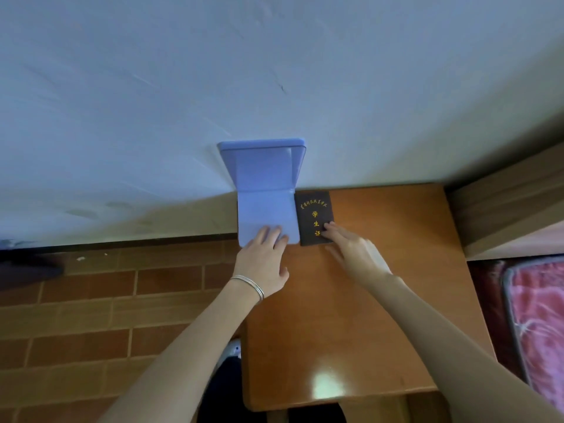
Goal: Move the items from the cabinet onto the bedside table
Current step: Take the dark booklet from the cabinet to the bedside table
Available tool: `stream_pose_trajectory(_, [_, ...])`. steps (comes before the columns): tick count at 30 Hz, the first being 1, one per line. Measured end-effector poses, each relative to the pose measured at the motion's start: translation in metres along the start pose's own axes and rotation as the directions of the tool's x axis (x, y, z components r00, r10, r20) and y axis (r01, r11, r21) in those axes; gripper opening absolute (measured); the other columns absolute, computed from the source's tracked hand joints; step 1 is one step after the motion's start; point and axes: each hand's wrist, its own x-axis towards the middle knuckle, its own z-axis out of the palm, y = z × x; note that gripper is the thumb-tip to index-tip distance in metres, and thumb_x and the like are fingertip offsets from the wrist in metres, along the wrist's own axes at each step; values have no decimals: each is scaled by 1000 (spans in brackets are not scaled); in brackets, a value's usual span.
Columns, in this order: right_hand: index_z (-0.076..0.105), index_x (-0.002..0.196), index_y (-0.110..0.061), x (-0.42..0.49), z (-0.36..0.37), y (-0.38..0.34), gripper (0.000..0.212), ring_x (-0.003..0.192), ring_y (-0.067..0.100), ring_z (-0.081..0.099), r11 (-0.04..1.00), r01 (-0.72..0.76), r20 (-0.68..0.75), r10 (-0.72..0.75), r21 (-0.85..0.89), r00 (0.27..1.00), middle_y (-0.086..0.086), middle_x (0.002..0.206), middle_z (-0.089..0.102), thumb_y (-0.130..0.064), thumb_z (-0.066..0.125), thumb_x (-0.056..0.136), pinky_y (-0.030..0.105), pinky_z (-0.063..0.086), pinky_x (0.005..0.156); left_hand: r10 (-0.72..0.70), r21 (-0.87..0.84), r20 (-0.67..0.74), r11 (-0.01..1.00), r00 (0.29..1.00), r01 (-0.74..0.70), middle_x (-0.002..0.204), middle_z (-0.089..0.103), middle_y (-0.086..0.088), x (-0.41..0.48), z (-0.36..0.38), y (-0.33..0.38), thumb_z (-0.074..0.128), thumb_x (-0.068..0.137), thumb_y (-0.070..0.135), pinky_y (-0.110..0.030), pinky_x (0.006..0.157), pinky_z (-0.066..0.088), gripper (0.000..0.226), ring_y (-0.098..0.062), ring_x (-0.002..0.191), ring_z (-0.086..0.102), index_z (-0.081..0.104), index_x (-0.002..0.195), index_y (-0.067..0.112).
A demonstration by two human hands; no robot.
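Left hand (265,261) lies flat-fingered on the stiff blue folding stand (264,190); right hand (351,246) presses straight fingertips on the thin, light student ID booklet (314,215) — pinch its edges.

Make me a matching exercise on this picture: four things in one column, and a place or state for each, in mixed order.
1 blue folding case
2 dark booklet
3 bracelet
4 bedside table

a worn at the left hand
b touched by the right hand
c open, flap up by the wall
d bears both items

Pairs: 1-c, 2-b, 3-a, 4-d
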Motion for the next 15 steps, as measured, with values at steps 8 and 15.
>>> stream_pose_trajectory(8, [24, 145, -17, 11, 2, -4, 53, 143, 13, 5, 984, 33, 249, 12, -176, 968, 2, 156, 9, -36, 38, 98, 30, 6, 115, -10, 63, 21, 998, 1000, 8, 155, 12, -1, -1, 2, 2, 49, 91, 40, -32, 102, 37, 62, -23, 142, 8, 21, 144, 21])
stream_pose_trajectory(15, [15, 148, -18, 2, -3, -20, 55, 143, 14, -1, 960, -69, 292, 150, -270, 944, 0, 157, -1, -37, 33, 99, 37, 11, 116, -50, 103, 94, 994, 994, 40, 154, 11, -2, 2, -8, 13, 52, 89, 40, -32, 94, 44, 65, -24, 142, 7, 22, 143, 19])
